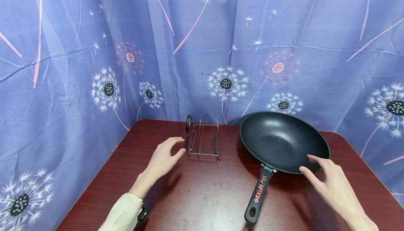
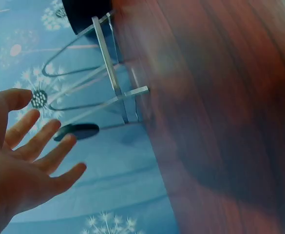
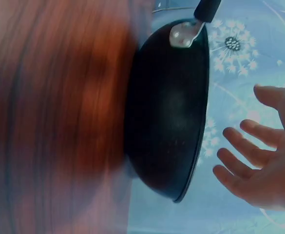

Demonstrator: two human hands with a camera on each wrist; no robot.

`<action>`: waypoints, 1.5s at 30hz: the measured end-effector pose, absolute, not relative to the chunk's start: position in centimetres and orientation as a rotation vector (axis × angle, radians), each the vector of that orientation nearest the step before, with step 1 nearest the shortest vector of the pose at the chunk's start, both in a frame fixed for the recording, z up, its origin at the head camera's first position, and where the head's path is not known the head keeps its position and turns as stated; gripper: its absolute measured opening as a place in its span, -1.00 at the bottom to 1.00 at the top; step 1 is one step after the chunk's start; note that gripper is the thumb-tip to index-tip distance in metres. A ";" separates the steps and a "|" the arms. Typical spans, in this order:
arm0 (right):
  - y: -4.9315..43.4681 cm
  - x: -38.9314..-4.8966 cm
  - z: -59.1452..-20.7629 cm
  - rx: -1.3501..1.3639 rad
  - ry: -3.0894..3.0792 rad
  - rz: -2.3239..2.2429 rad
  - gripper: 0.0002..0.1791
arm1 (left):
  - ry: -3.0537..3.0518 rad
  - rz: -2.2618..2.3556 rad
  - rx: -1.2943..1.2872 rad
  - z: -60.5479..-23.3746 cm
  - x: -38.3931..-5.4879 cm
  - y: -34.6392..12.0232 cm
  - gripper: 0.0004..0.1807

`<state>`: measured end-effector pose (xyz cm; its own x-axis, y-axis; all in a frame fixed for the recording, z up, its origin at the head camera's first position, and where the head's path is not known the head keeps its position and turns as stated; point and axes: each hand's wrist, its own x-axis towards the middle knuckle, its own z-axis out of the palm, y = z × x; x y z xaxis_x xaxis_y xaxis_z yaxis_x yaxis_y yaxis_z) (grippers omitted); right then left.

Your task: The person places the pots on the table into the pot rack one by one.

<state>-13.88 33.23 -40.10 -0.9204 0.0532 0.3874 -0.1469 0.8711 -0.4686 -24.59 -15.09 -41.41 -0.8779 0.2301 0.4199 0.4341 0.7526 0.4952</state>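
Observation:
My left hand (image 1: 162, 159) hovers above the table with fingers relaxed and holds nothing. Just past its fingertips stands a small metal wire rack (image 1: 204, 154) with a black disc (image 1: 188, 124) at its back left. In the left wrist view the fingers are spread near that disc (image 2: 79, 131). A black frying pan (image 1: 281, 138) sits on the right of the table, its bowl facing up and its handle (image 1: 259, 194) towards me, with reddish lettering. Over the pan's near right rim is my right hand (image 1: 329, 182), fingers loosely bent and gripping nothing; in the right wrist view a gap separates them from the pan (image 3: 166, 112).
The dark red wooden table (image 1: 202, 196) has a glossy top that reflects light. Blue curtains (image 1: 183, 66) with a dandelion print hang behind it and along both sides. A dark band (image 1: 143, 214) shows at my left wrist, below a pale sleeve (image 1: 124, 211).

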 end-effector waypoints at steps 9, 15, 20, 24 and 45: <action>31.5 -12.3 -39.7 -0.054 -2.651 0.897 -0.63 | -2.595 -1.306 -0.556 -41.7 -23.7 -12.7 -0.78; 30.8 -11.8 -40.3 -0.091 -2.715 0.989 -0.60 | -2.592 -1.446 -0.595 -42.2 -23.6 -11.3 -0.84; 29.8 -11.7 -40.8 -0.156 -2.754 1.103 -0.50 | -2.608 -1.524 -0.656 -42.2 -23.4 -9.9 -0.86; 28.9 -11.5 -41.2 -0.167 -2.732 1.260 -0.44 | -2.601 -1.602 -0.687 -42.4 -23.3 -8.7 -0.88; 25.5 -10.9 -43.9 -0.135 -2.455 1.867 -0.54 | -2.622 -1.755 -0.838 -43.4 -22.2 -2.8 -0.87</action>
<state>-10.89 25.47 -43.92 -0.9947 0.1019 -0.0100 0.0369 0.2652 -0.9635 -22.20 -2.80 -43.43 -0.8612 0.4766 0.1766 0.3450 0.2928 0.8918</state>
